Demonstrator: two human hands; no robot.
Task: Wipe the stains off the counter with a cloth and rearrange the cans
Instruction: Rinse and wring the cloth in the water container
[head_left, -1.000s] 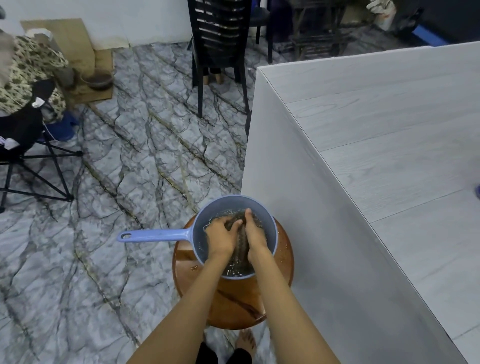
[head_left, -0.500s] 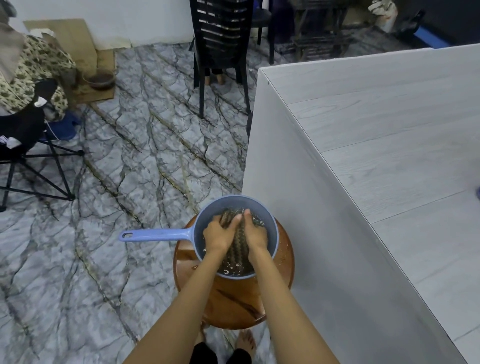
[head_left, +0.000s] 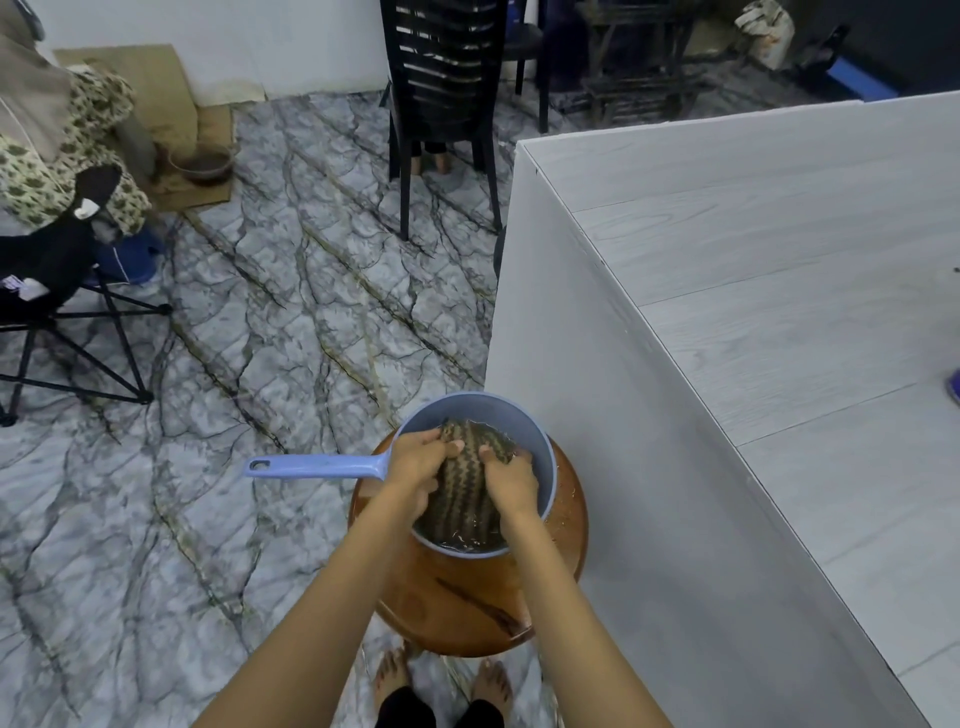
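Observation:
A wet cloth (head_left: 464, 488) with a dark zigzag pattern lies in the water of a blue plastic dipper (head_left: 535, 431). The dipper stands on a round wooden stool (head_left: 457, 608), its long handle pointing left. My left hand (head_left: 415, 462) grips the cloth's left side and my right hand (head_left: 511, 480) grips its right side, both inside the dipper. The pale grey counter (head_left: 779, 291) fills the right of the view. A sliver of something blue (head_left: 955, 384) shows at the counter's right edge. No whole can is in view.
A black slatted chair (head_left: 441, 98) stands on the marbled floor beyond the counter's corner. A folding chair (head_left: 67, 291) with patterned cloth on it is at the far left, with cardboard and a bowl (head_left: 200, 163) by the wall. My bare feet show below the stool.
My hands have drawn the cloth up, so more of it shows above the water between them. The dipper and the stool have stayed put.

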